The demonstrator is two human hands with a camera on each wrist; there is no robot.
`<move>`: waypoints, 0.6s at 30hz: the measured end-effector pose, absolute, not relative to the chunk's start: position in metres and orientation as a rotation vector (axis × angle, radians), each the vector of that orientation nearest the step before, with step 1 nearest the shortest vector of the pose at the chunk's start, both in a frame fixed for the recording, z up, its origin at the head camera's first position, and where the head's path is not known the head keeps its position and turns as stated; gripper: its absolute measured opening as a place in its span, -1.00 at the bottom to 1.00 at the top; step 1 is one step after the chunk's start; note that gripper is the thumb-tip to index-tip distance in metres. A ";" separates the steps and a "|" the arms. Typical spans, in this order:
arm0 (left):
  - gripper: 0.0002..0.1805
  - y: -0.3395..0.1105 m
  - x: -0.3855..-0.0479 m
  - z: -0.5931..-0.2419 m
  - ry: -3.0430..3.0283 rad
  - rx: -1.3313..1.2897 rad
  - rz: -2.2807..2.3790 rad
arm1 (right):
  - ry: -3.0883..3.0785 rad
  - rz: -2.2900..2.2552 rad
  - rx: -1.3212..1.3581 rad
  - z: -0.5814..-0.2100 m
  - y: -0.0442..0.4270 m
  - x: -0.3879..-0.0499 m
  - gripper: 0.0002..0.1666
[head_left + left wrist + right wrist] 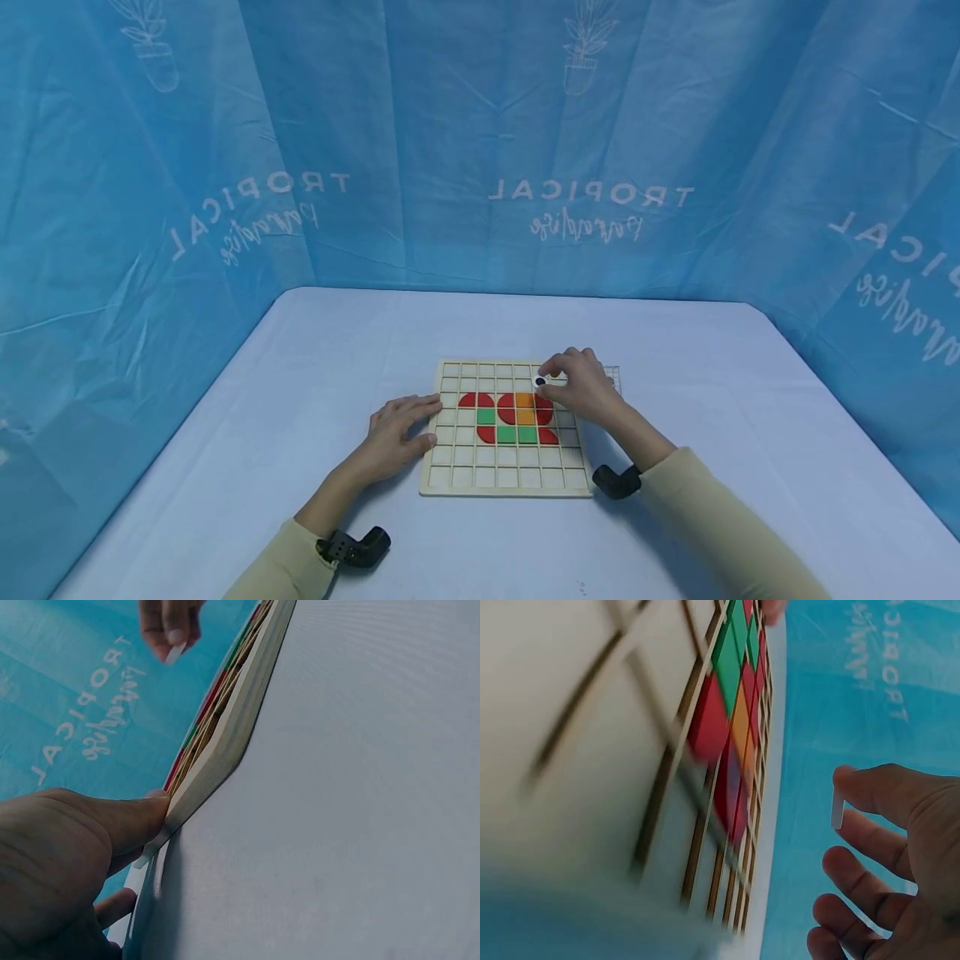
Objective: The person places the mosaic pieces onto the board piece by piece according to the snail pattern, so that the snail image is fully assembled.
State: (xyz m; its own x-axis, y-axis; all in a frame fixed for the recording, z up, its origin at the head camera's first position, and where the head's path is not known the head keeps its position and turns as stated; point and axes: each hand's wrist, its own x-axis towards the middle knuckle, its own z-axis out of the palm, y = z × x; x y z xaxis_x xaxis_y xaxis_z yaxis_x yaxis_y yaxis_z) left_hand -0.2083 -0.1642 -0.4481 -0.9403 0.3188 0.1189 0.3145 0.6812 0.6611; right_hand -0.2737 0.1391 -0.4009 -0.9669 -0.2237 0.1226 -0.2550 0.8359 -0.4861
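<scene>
A wooden grid board (pixel 506 493) lies on the white table, with red, green and orange tiles in several of its cells. My right hand (pixel 585 385) is over the board's far right part and pinches a small white tile with a black dot (pixel 540 381) between thumb and fingers. Edge-on in the right wrist view, the white tile (pixel 837 806) is held apart from the board. My left hand (pixel 393 437) touches the board's left edge, its fingers extended and the thumb spread. The thumb (pixel 139 817) meets the wooden rim in the left wrist view.
Behind my right hand, a grey gridded thing (pixel 614 375) shows partly at the board's far right corner. Blue printed curtains (pixel 450 250) hang around the table (pixel 360 333). A black wrist device (pixel 354 547) is on my left wrist, another (pixel 617 482) on my right.
</scene>
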 end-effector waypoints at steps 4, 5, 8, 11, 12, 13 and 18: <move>-0.47 -0.164 -0.208 -0.447 2.878 0.551 1.133 | -2.929 0.788 0.506 -0.402 0.114 -0.282 -0.73; -0.47 -0.164 -0.208 -0.447 2.879 0.554 1.133 | -2.927 0.786 0.527 -0.403 0.108 -0.285 -0.73; -0.47 -0.164 -0.208 -0.446 2.882 0.559 1.133 | -2.934 0.776 0.572 -0.405 0.092 -0.291 -0.73; -0.47 -0.164 -0.207 -0.446 2.882 0.554 1.130 | -2.957 0.775 0.590 -0.406 0.079 -0.296 -0.71; -0.48 -0.164 -0.207 -0.446 2.882 0.551 1.129 | -2.967 0.776 0.593 -0.407 0.076 -0.298 -0.71; -0.48 -0.164 -0.207 -0.447 2.881 0.548 1.127 | -2.978 0.779 0.589 -0.407 0.073 -0.299 -0.70; -0.47 -0.164 -0.208 -0.447 2.880 0.545 1.121 | -3.033 0.778 0.551 -0.412 0.065 -0.307 -0.70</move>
State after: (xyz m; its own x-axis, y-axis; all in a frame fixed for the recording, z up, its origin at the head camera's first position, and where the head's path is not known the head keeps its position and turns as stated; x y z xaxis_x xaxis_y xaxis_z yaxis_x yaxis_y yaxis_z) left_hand -0.2079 -0.1637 -0.4466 -0.9397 0.3199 0.1210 0.3175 0.6843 0.6565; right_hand -0.3070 0.0651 -0.4122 -0.9392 -0.3398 0.0483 -0.3211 0.8202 -0.4735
